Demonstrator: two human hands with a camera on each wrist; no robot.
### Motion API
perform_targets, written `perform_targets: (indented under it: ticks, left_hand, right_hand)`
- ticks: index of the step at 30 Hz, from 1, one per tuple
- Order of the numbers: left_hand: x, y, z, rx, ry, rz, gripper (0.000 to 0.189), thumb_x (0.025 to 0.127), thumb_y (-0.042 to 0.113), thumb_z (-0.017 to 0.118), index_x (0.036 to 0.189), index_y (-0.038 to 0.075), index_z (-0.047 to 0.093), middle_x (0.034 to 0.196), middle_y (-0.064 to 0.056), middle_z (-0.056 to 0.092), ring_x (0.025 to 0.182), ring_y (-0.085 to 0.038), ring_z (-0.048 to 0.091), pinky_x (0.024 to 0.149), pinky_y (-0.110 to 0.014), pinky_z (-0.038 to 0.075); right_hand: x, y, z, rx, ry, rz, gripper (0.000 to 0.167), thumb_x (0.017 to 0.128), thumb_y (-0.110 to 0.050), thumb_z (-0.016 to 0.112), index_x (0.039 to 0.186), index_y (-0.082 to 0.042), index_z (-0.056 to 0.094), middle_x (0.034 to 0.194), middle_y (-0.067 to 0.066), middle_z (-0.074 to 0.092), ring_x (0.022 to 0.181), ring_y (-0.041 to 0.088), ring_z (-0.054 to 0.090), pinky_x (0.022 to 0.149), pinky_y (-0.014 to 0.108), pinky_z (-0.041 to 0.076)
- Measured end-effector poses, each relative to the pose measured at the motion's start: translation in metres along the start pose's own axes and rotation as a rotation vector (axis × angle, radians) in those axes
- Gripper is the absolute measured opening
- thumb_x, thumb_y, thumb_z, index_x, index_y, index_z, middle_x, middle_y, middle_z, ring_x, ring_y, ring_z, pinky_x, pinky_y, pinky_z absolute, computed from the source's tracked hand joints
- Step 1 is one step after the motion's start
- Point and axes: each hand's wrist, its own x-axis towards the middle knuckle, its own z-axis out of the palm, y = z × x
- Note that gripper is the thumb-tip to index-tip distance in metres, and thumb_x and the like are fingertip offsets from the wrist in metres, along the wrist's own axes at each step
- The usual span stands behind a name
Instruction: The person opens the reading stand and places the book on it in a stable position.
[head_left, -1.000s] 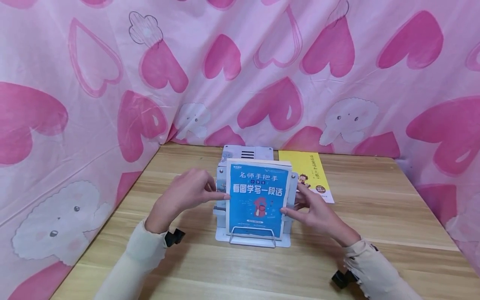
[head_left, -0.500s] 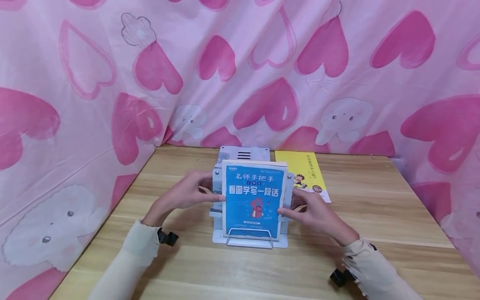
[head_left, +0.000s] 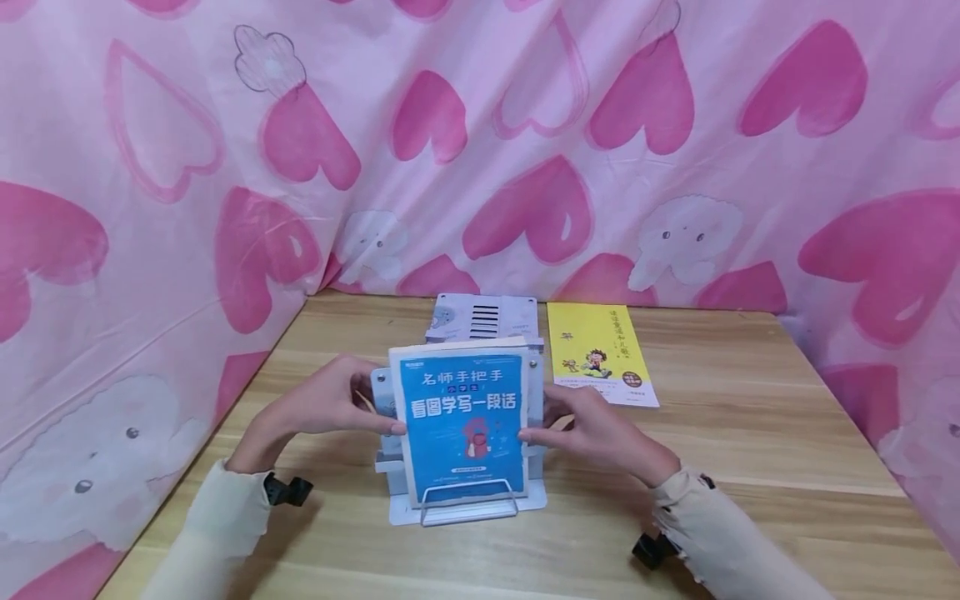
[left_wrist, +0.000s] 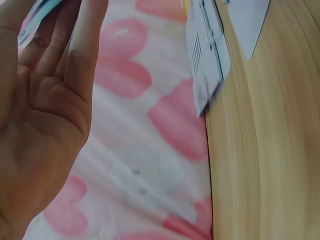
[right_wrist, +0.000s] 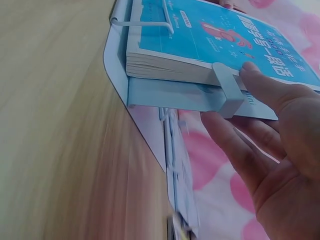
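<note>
A thick blue book (head_left: 465, 446) with white Chinese characters leans upright on a pale metal book stand (head_left: 534, 498). A clear wire loop across the bottom front holds it in. My left hand (head_left: 330, 402) grips the left side of the stand and book, thumb on the cover's edge and fingers behind. From the right side my right hand (head_left: 603, 432) holds them the same way. In the right wrist view a pale side clip (right_wrist: 229, 92) wraps the page edge beside my thumb, and my fingers reach behind the back plate (right_wrist: 175, 94).
Behind the stand is a pale patterned panel (head_left: 447, 315) with dark slots. A yellow book (head_left: 600, 333) lies flat on the wooden table (head_left: 750, 450) to its right. Pink heart-patterned cloth (head_left: 517, 100) hangs at the back and sides of the table.
Both hands have moved the stand with the blue book leftward and nearer to me, turning it slightly. More of the slotted panel behind now shows. The yellow book has stayed put.
</note>
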Motion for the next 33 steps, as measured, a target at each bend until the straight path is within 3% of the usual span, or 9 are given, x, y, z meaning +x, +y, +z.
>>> perform_targets:
  ticks: [8,13,17,24,28,33]
  left_hand:
    - [-0.04,-0.01,-0.022,0.047,0.073,-0.061,0.042,0.084,0.032,0.094,0.122,0.024,0.078,0.099,0.011,0.082,0.078,-0.015,0.075,0.071,-0.031,0.065]
    - [-0.064,-0.019,-0.034,0.062,0.166,-0.067,0.041,0.082,0.028,0.096,0.119,0.026,0.08,0.099,0.011,0.083,0.077,-0.014,0.077,0.071,-0.032,0.066]
    - [-0.076,-0.026,-0.043,0.076,0.235,-0.084,0.041,0.082,0.024,0.096,0.119,0.021,0.08,0.097,0.008,0.083,0.077,-0.014,0.077,0.071,-0.031,0.066]
    - [-0.072,-0.034,-0.055,0.134,0.292,-0.18,0.044,0.088,0.031,0.093,0.127,0.016,0.077,0.102,0.001,0.082,0.087,-0.013,0.077,0.079,-0.024,0.064]
    - [-0.063,-0.037,-0.058,0.168,0.32,-0.232,0.055,0.091,0.039,0.089,0.137,0.016,0.071,0.111,-0.003,0.081,0.097,-0.018,0.077,0.083,-0.02,0.061]
    - [-0.049,-0.042,-0.057,0.14,0.386,-0.207,0.064,0.092,0.038,0.088,0.147,0.018,0.061,0.119,-0.007,0.079,0.103,-0.026,0.078,0.084,-0.019,0.062]
  right_hand:
    - [0.036,-0.017,0.026,0.032,-0.05,-0.058,0.057,0.094,-0.048,0.084,0.146,-0.041,0.062,0.121,-0.019,0.075,0.102,0.009,0.074,0.087,0.033,0.066]
    - [0.06,-0.028,0.04,0.022,-0.073,-0.094,0.054,0.095,-0.049,0.083,0.144,-0.04,0.063,0.119,-0.02,0.076,0.104,0.006,0.074,0.091,0.032,0.065]
    - [0.08,-0.035,0.049,0.021,-0.084,-0.116,0.051,0.095,-0.048,0.083,0.141,-0.038,0.064,0.118,-0.02,0.076,0.103,0.005,0.075,0.093,0.034,0.065]
    - [0.108,-0.035,0.054,-0.018,-0.017,-0.128,0.035,0.096,-0.043,0.083,0.119,-0.024,0.066,0.106,-0.012,0.08,0.098,0.008,0.076,0.091,0.036,0.065]
    - [0.121,-0.035,0.054,-0.057,0.065,-0.064,0.042,0.096,-0.042,0.083,0.127,-0.02,0.065,0.108,-0.007,0.079,0.102,0.011,0.075,0.092,0.032,0.065]
    - [0.134,-0.031,0.054,-0.065,0.146,-0.017,0.048,0.097,-0.039,0.083,0.134,-0.016,0.064,0.112,-0.002,0.079,0.106,0.016,0.074,0.093,0.034,0.066]
